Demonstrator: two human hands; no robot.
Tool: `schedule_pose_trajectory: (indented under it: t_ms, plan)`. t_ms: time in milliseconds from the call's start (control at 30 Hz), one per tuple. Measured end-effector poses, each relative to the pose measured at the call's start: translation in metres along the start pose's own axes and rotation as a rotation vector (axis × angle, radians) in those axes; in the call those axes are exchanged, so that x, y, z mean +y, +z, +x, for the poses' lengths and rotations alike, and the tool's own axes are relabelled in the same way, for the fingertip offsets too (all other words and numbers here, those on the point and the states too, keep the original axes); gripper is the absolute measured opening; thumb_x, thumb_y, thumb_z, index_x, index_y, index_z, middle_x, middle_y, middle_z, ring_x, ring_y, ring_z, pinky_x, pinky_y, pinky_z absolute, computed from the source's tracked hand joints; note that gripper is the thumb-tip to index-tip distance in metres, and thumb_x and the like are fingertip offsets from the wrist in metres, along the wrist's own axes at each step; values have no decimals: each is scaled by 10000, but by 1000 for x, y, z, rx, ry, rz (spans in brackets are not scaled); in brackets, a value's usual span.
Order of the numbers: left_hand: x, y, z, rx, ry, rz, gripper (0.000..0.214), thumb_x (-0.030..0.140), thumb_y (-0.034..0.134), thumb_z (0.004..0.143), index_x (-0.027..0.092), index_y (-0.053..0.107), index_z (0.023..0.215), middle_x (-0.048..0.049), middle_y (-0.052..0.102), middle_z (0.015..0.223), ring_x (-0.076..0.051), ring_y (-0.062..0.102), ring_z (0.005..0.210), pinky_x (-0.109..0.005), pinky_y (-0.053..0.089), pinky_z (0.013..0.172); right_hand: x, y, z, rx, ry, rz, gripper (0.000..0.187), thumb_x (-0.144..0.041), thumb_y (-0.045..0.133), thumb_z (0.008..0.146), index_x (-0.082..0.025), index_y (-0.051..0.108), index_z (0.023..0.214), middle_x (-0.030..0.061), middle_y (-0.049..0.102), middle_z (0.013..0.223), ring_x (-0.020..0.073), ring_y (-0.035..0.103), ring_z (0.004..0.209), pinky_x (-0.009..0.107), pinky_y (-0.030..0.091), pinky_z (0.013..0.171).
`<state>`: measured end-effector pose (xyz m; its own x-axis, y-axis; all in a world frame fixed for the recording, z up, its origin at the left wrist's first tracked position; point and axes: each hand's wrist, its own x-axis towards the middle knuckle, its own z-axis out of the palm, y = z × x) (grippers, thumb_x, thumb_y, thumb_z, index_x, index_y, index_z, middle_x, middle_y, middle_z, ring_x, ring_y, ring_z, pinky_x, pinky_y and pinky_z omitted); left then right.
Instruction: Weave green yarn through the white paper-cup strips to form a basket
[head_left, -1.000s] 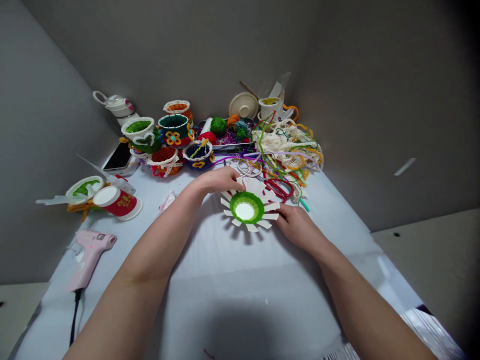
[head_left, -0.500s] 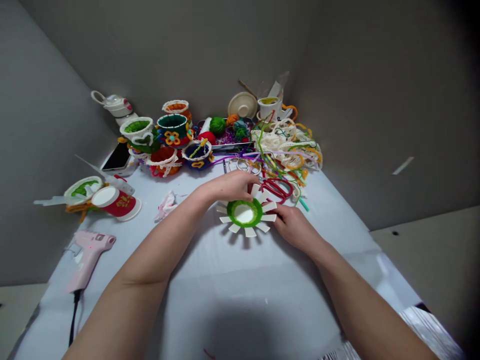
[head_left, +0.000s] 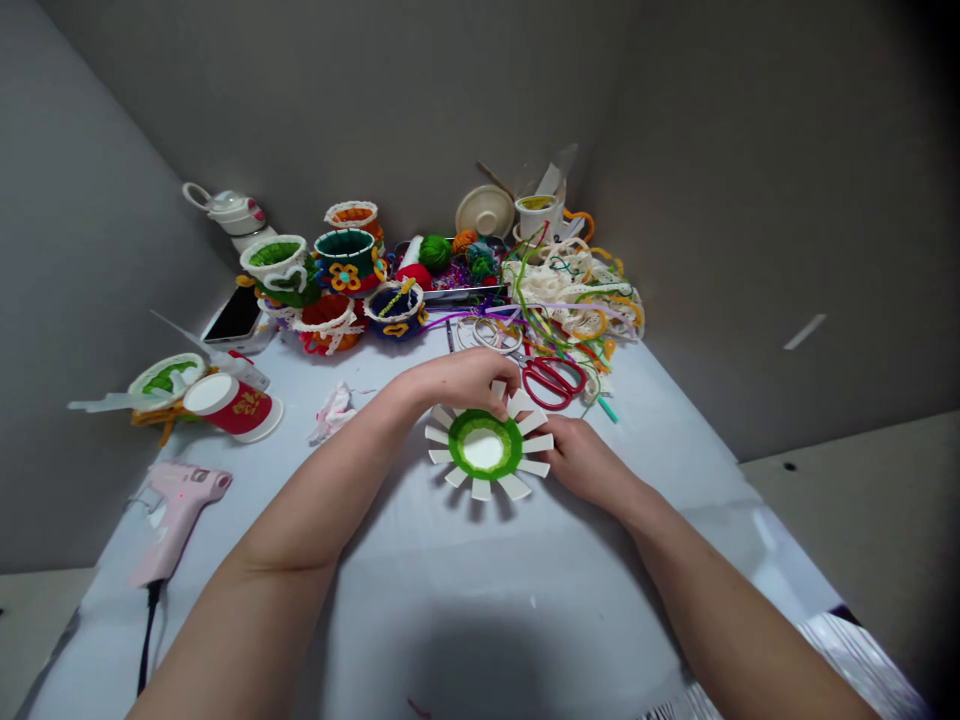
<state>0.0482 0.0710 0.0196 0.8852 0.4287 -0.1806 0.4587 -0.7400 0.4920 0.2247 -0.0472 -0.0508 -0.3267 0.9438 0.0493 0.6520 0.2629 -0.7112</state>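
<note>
A paper cup (head_left: 484, 450) with its wall cut into white strips that flare outward is held above the table, its inside facing me. Green yarn (head_left: 455, 455) rings the white round bottom, lighter toward the middle. My left hand (head_left: 476, 382) is closed on the far rim, thumb and fingers pinching around the strips. From the right side, my right hand (head_left: 585, 455) grips the cup, its fingertips partly hidden behind the strips. Red-handled scissors (head_left: 553, 382) lie on the table just beyond my right hand.
A pink glue gun (head_left: 180, 510) with a black cord lies at left, near a red-and-white cup (head_left: 238, 405) on its side. Several yarn-covered pots (head_left: 345, 262) stand at the back, beside a tray of yarn balls (head_left: 435, 252). Lace and yarn strands (head_left: 574, 285) heap at back right.
The cup has moved slightly toward me and left, and its inside has tilted more fully into view. The scissors' handles are less covered now. My hands keep their grip.
</note>
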Motion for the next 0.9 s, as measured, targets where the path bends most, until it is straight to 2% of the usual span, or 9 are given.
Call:
schedule_pose_trajectory:
  t_ms: [133,333,467,633,767,900]
  plan:
    - [-2,2,3,-33,-9,1,195,214,682,671,162,663,858,0,665,803,-136,555,729,-224,356,634,-1,-3,0,11,35,5,259,-101,438,784,-201,662,864,41,701,867,187,630,806,259,446,723]
    - [-17,3,2,-76,-38,-87,142,270,648,721,156,689,795,5,670,729,-121,560,680,-214,361,616,4,-8,-1,129,110,22,264,-161,419,849,-214,612,1021,14,690,814,161,614,718,242,417,653]
    - [-17,4,3,-30,-113,-84,167,288,631,725,142,702,764,-4,677,717,-115,559,663,-212,358,605,5,-16,-2,200,152,17,166,-273,478,867,-185,619,858,2,623,681,134,525,598,232,372,571]
    - [-15,3,3,-14,-152,-81,166,274,615,732,136,696,778,-6,676,711,-110,558,651,-208,363,604,-1,-27,-4,370,224,171,268,-410,540,855,-168,603,759,-21,501,600,107,413,552,223,323,512]
    - [-12,4,3,-43,-153,-53,170,280,615,739,138,694,790,-20,690,746,-113,567,661,-209,363,591,-6,-27,-6,430,166,242,232,-383,559,854,-165,608,788,-14,532,647,107,441,585,225,348,541]
    - [-11,2,3,-47,-178,-28,161,268,616,738,137,692,791,-24,688,750,-116,569,663,-212,367,594,-8,-25,-7,407,27,162,155,-307,564,862,-170,620,815,6,593,730,112,484,637,230,375,579]
